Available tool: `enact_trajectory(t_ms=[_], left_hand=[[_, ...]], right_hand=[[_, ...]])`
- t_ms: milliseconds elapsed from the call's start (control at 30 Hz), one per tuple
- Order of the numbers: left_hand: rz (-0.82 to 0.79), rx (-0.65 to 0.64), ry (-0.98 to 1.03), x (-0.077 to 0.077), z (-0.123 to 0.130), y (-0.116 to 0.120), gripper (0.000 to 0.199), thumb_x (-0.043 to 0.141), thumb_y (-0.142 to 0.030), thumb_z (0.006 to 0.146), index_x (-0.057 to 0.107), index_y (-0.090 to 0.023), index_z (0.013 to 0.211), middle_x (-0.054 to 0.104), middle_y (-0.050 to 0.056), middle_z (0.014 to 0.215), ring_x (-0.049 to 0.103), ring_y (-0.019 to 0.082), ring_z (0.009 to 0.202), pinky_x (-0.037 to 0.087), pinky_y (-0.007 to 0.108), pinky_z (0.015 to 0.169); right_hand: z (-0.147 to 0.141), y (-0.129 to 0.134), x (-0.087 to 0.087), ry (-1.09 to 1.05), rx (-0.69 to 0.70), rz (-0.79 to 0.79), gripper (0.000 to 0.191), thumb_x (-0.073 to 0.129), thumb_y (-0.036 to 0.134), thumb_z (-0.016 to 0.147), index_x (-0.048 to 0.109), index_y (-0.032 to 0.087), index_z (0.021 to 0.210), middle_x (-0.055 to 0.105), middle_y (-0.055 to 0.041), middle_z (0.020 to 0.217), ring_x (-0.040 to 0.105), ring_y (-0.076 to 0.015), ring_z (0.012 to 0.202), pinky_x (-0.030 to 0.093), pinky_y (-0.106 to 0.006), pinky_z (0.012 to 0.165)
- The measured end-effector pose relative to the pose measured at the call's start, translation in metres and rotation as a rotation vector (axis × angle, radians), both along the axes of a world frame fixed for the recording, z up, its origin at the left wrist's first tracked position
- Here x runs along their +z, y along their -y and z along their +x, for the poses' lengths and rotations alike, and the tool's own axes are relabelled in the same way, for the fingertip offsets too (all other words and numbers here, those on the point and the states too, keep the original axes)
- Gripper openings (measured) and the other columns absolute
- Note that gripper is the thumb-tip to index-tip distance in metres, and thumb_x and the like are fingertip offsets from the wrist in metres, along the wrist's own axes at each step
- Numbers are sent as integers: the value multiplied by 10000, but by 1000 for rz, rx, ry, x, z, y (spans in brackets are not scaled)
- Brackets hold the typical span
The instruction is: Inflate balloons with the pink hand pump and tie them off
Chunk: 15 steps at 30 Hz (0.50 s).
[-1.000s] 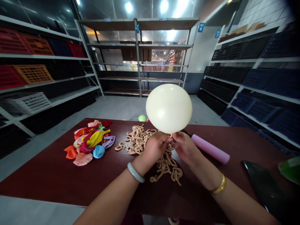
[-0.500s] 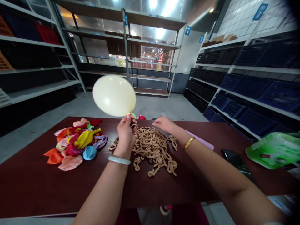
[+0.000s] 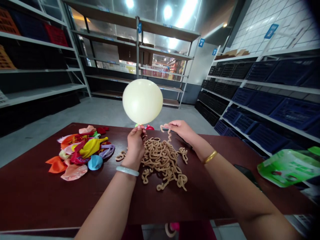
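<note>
An inflated pale yellow balloon (image 3: 142, 101) stands above my left hand (image 3: 136, 145), whose fingers are pinched on its neck. To the right, my right hand (image 3: 183, 129) pinches a thin, kinked tan cord (image 3: 169, 136) that dangles from the fingertips over the table's far side. Below and between the hands lies a tangled pile of tan cords (image 3: 161, 156), with a few loose pieces around it. On the left, several uninflated balloons (image 3: 86, 148) in mixed colours lie heaped together.
The dark brown table (image 3: 105, 200) spans the front. A green and white pouch (image 3: 287, 168) lies at the right, near a dark flat object (image 3: 247, 175) partly behind my forearm. Small red and green round things show past the far edge. Shelves with crates (image 3: 287, 110) line the sides.
The balloon has swung right and now stands more upright over my left hand. My right hand now holds a dangling tan cord. The lilac bar behind my right forearm is no longer visible.
</note>
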<state>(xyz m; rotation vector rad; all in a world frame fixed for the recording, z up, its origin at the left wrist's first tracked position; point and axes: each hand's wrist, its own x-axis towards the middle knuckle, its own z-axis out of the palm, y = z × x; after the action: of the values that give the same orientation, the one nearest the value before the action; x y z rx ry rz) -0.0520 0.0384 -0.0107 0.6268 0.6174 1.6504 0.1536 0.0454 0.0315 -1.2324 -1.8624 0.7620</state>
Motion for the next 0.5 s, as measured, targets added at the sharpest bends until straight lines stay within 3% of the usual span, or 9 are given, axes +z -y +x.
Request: enact_trajectory(t_ms=[100,200,333,500], left_hand=[[15,-26,24,-2,0,-2,234,748,-294,702,576,-141,744,510,-41,594,460,48,483,294,142,413],[0,-33,19,-3,1,-2,245,750,-306,698,572,-146,749,541,-29,608,514,63,519,330,144,435],[-77,-34,-53,-3,7,3,253,722,-349,731,577,-145,769,657,44,746,625,116,664,448,185,551],[-29,-84,-96,-7,23,11,270,729,-367,719,566,-154,758,665,40,746,627,140,651,492,262,632]], right_hand=[[-2,6,18,-331,59,-73,338,685,498,759,694,169,835,698,-54,876,625,-159,823,464,-278,763],[-4,8,25,-401,117,-86,301,642,473,805,670,177,852,678,-44,832,621,-144,754,468,-274,706],[-13,12,25,36,105,57,229,547,362,891,682,180,859,622,5,641,529,-111,568,386,-239,585],[-41,28,23,647,56,330,184,551,286,906,709,213,847,704,-33,856,583,-151,733,339,-255,633]])
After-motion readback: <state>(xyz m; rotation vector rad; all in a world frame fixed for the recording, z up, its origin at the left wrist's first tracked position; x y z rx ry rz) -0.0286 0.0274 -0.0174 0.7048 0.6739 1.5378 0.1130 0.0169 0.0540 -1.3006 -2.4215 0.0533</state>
